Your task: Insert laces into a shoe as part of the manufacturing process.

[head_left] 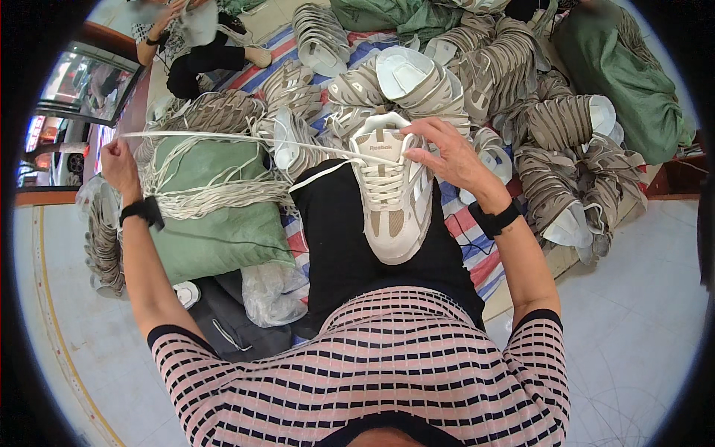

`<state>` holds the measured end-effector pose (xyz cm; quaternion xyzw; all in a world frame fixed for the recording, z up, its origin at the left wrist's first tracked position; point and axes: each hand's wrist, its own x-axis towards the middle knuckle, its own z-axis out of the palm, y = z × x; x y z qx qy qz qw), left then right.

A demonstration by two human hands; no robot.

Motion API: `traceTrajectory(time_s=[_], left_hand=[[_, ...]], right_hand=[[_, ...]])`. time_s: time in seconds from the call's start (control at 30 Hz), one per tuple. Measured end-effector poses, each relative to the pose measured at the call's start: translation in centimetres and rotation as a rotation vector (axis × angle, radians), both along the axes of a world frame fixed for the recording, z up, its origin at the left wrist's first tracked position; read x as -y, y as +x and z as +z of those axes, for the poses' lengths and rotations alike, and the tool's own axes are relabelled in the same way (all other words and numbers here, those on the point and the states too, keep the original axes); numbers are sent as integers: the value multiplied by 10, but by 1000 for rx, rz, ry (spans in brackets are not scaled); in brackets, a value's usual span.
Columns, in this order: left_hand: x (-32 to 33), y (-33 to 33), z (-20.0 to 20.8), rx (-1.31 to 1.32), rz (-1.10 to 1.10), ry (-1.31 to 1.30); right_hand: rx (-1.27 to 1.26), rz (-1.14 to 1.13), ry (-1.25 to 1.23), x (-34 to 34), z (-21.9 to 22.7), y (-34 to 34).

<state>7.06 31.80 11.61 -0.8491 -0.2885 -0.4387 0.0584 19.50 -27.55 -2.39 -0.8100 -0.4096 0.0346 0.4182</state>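
A beige and white sneaker upper (389, 216) lies on my lap with its toe toward me, its front rows laced in cream. Out to the left, my left hand (121, 165) is closed on a white shoelace (231, 136), which runs taut across to the top of the sneaker's lacing. The lace's other end hangs loose over my left thigh. My right hand (450, 153) grips the sneaker's collar beside the tongue, thumb and fingers at its right edge.
A green sack (223, 242) at my left carries a bundle of cream laces (216, 197). Stacks of shoe uppers (555, 190) cover the striped sheet ahead. More green sacks (622, 89) lie at the far right. Another person (197, 52) sits at the far left, near a screen (89, 83).
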Motion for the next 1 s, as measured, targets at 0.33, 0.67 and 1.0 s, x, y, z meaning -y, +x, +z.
traceTrajectory(time_s=[0.33,0.67,1.0], left_hand=[[38,-16,-85,472,-498,-870],[151,33,-69,678,-877,-1617],[167,74,-74,726,-1036,-1988]], right_hand=[[449,148,-183,-17,47,-8],[344,467,-454,-42,59,-10],[-346,347,-149,-9,84,18]])
